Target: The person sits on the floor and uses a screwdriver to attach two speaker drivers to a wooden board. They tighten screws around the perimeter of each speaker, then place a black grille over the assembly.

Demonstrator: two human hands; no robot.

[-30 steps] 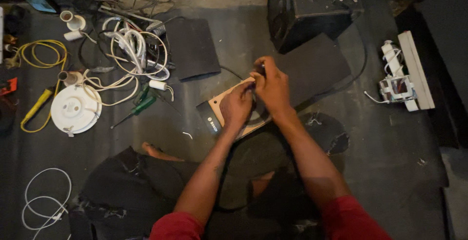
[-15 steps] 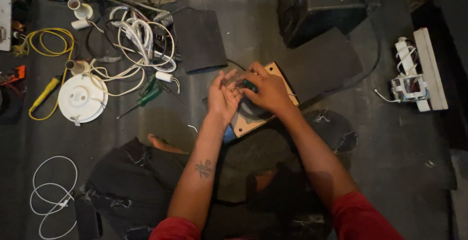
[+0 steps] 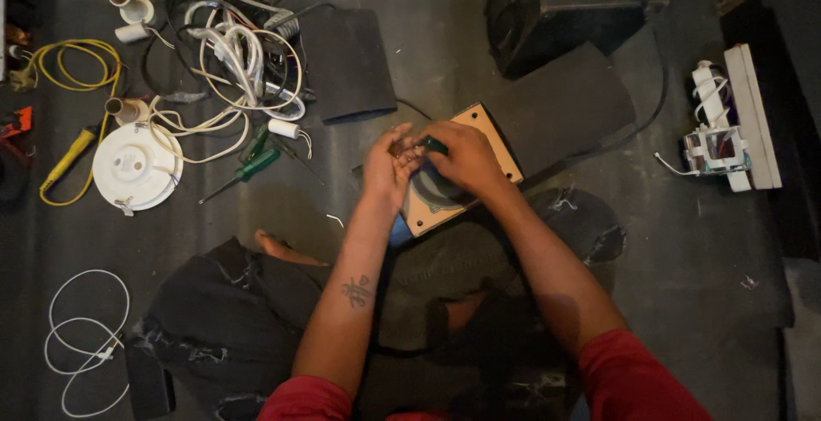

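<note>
Both hands have shifted lower on the board (image 3: 489, 135): the right hand (image 3: 466, 158) is gripping a green tool (image 3: 434, 144), the left hand (image 3: 389, 164) is steadying it, fingers half curled.

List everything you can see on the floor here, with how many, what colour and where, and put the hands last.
wooden board: 1, tan with a dark ring, centre, under both hands
small tool: 1, green handle, gripped at the board
screwdriver: 1, green handle, left of the board
white cable tangle: 1, white, upper left
round fitting: 1, white, left
yellow cable: 1, yellow, far left
yellow-handled tool: 1, yellow, far left
thin wire loop: 1, white, lower left
dark mat: 1, black, top centre
black box: 1, black, top right
white assembly: 1, white, far right
left hand: 1, on the board
right hand: 1, holding the small tool
</note>
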